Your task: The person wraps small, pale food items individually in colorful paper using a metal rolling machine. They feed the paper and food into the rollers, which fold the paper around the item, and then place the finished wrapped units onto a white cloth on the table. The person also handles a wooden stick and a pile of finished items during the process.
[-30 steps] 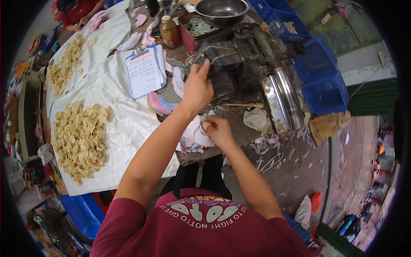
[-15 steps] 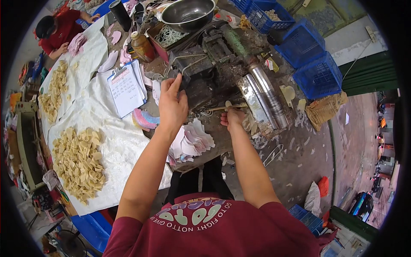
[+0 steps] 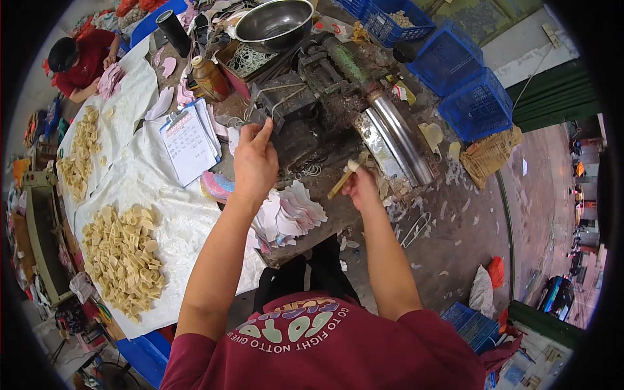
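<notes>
My left hand (image 3: pixel 255 159) is beside the dark metal box (image 3: pixel 284 101) of a greasy machine, index finger stretched toward its near edge; whether it touches I cannot tell. Nothing shows in that hand. My right hand (image 3: pixel 362 187) is closed around a short wooden stick (image 3: pixel 338 186), which points down and left. A pale cover (image 3: pixel 353 166) sits on one of its fingertips. Just beyond that hand are the machine's shiny steel rollers (image 3: pixel 402 143). Between my forearms lies a fanned stack of pale pink cut pieces (image 3: pixel 290 214), with a glittery rainbow-coloured piece (image 3: pixel 216 186) to its left.
A white sheet (image 3: pixel 188 224) on the left carries heaps of yellowish pieces (image 3: pixel 123 253) and a clipboard (image 3: pixel 190 144). Farther off are a steel bowl (image 3: pixel 274 26), a brown bottle (image 3: pixel 209 79) and blue crates (image 3: pixel 476 104). Another person (image 3: pixel 81 68) works at far left.
My right hand has turned and shifted slightly right and nearer; the stick now slants down-left instead of lying sideways. The left hand stays by the box. The view has shifted slightly.
</notes>
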Available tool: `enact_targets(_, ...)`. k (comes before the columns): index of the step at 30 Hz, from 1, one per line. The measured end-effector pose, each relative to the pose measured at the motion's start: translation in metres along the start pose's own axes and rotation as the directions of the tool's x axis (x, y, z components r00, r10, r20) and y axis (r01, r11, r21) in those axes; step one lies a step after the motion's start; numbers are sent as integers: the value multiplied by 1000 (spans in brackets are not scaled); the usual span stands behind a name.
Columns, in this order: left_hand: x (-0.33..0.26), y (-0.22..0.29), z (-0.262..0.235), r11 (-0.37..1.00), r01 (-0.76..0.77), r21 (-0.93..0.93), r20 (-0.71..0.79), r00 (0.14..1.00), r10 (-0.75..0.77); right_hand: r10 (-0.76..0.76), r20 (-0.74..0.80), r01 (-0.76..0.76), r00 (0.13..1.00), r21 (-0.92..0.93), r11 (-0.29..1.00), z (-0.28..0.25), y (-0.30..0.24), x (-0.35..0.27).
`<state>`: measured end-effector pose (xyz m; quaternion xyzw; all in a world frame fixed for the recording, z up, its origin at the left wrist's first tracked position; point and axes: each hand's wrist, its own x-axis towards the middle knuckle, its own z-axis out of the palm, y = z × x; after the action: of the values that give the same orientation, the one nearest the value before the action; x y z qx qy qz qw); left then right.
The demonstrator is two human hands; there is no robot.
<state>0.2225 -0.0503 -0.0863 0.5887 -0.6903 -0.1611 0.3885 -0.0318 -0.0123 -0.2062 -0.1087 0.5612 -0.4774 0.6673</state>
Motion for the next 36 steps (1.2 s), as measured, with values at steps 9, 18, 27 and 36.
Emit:
enact_targets(9,-76,42,9,993,-21,-120,200,979,45,-58,-94,28,994,-296,955,16,-6,-52)
enact_targets(18,-104,48,7,937,291,-193,559,818,-139,-219,138,237,966,-136,962,60,5,-120)
enact_targets(27,-78,93,2,963,37,-268,381,922,70,-370,138,352,919,139,926,52,-35,-136)
enact_targets(36,-59,76,17,968,4,-249,373,923,93,-349,245,282,905,271,921,45,-37,-107)
